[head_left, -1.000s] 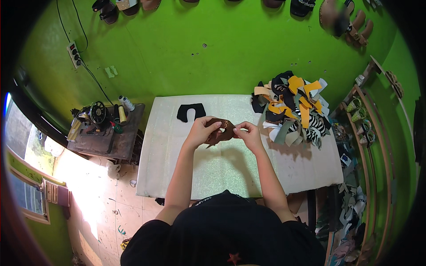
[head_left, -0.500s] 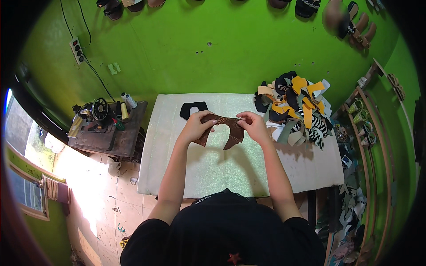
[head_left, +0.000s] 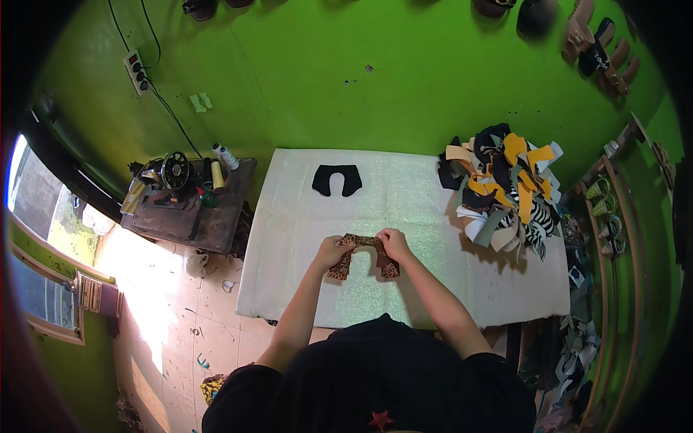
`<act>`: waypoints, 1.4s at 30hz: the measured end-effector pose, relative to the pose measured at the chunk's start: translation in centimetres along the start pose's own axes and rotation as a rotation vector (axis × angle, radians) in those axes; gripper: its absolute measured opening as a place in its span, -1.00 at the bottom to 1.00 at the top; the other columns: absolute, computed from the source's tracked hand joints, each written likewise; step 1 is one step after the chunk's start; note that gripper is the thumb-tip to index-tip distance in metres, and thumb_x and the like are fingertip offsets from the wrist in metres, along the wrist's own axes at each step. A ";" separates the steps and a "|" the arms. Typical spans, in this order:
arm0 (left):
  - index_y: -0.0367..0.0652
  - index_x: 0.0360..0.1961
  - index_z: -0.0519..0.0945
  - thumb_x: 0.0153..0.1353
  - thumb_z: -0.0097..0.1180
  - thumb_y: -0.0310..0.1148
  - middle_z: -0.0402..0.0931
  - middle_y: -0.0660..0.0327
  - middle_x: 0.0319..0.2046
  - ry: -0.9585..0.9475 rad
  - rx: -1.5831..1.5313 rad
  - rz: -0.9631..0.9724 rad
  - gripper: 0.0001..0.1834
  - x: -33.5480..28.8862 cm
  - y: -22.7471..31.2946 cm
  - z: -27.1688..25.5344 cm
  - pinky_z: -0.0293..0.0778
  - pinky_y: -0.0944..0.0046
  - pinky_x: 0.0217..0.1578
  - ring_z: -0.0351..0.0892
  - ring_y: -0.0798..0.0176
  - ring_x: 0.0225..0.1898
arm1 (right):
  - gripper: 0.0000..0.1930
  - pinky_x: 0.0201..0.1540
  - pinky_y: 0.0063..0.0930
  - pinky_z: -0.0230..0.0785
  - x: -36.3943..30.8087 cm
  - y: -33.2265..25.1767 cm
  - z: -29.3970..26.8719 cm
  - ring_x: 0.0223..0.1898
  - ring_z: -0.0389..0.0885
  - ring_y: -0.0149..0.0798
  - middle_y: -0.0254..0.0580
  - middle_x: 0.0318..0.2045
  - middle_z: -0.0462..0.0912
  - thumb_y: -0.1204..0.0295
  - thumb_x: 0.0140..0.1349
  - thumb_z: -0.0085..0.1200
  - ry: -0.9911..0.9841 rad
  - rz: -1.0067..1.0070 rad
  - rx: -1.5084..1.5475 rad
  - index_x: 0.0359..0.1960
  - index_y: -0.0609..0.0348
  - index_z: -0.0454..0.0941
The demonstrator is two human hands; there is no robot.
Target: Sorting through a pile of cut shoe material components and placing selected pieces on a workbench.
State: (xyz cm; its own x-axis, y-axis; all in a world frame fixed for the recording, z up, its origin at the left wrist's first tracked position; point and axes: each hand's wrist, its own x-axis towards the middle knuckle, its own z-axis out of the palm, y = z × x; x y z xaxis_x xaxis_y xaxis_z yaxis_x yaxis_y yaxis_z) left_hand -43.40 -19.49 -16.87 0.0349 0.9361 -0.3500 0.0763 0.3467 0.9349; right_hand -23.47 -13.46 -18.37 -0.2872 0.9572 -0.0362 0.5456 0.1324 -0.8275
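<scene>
A U-shaped leopard-print cut piece (head_left: 364, 239) hangs between my two hands over the near middle of the white-topped table (head_left: 281, 245). My left hand (head_left: 333, 252) pinches its upper left corner, and my right hand (head_left: 393, 244) grips the upper right. Both legs of the U point toward me, with some plain brown backing showing on the right leg. Whether the piece touches the tabletop I cannot tell. Farther off lies a black U-shaped piece (head_left: 338, 170), flat, its opening also facing me.
A heap of mixed cut scraps (head_left: 498, 184) covers the table's far right. Left of the table stands a sewing machine (head_left: 170, 173) on a wooden stand, beside thread spools (head_left: 225, 157). A wooden rack (head_left: 610, 209) with sandals lines the right wall.
Both hands have come nearer to me and lower with the U-shaped piece. Its leopard print now shows where brown faced up before. The black piece, partly covered earlier, is in full view.
</scene>
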 end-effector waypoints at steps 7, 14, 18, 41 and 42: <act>-0.40 -0.25 0.48 0.07 0.10 -0.43 0.56 0.11 -0.41 0.194 -0.012 0.048 -0.74 4.2 -3.4 -4.8 0.42 0.37 -0.41 0.51 0.35 -0.43 | -0.72 -0.30 -0.48 0.37 3.9 -0.6 3.6 -0.40 0.53 -0.33 -0.19 -0.48 0.56 0.54 -0.03 0.10 -0.153 0.117 0.132 -0.21 0.17 0.47; -0.41 -0.14 0.42 0.02 0.10 -0.48 0.53 0.07 -0.32 0.366 0.009 0.150 -0.64 7.6 -2.1 -9.5 0.43 0.37 -0.34 0.52 0.31 -0.33 | -0.60 -0.37 -0.48 0.35 9.3 -3.4 6.1 -0.48 0.46 -0.36 -0.29 -0.56 0.45 0.55 -0.11 0.18 -0.064 0.075 0.170 -0.15 0.13 0.40; -0.30 -0.10 0.41 -0.04 0.15 -0.47 0.53 0.10 -0.33 0.418 0.166 0.092 -0.59 8.6 -2.5 -9.7 0.44 0.32 -0.33 0.54 0.26 -0.34 | -0.56 -0.35 -0.41 0.35 10.2 -2.1 8.0 -0.44 0.48 -0.25 -0.20 -0.49 0.47 0.53 -0.11 0.19 0.083 0.102 0.133 -0.14 0.22 0.35; -0.27 -0.06 0.39 -0.04 0.03 -0.62 0.43 -0.03 -0.17 0.434 0.404 0.246 -0.58 5.2 -1.9 -1.3 0.45 0.27 -0.25 0.50 0.12 -0.23 | -0.68 -0.22 -0.30 0.37 6.7 -2.2 7.3 -0.32 0.55 0.01 0.08 -0.40 0.56 0.50 0.04 -0.02 0.052 0.152 0.005 -0.14 0.35 0.36; -0.27 -0.05 0.38 -0.03 0.02 -0.63 0.44 -0.02 -0.17 0.434 0.295 0.161 -0.57 5.1 -1.7 -1.3 0.46 0.29 -0.27 0.51 0.16 -0.24 | -0.70 -0.24 -0.34 0.38 6.6 -2.2 7.2 -0.35 0.56 -0.04 0.04 -0.41 0.57 0.51 0.06 -0.05 0.045 0.162 0.026 -0.13 0.33 0.37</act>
State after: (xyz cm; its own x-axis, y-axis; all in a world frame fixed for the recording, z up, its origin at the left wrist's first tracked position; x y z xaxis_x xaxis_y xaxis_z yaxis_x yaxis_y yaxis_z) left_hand -44.69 -15.24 -20.15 -0.3402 0.9361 -0.0893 0.3824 0.2245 0.8963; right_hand -32.26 -9.28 -20.87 -0.1614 0.9761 -0.1456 0.5614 -0.0305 -0.8270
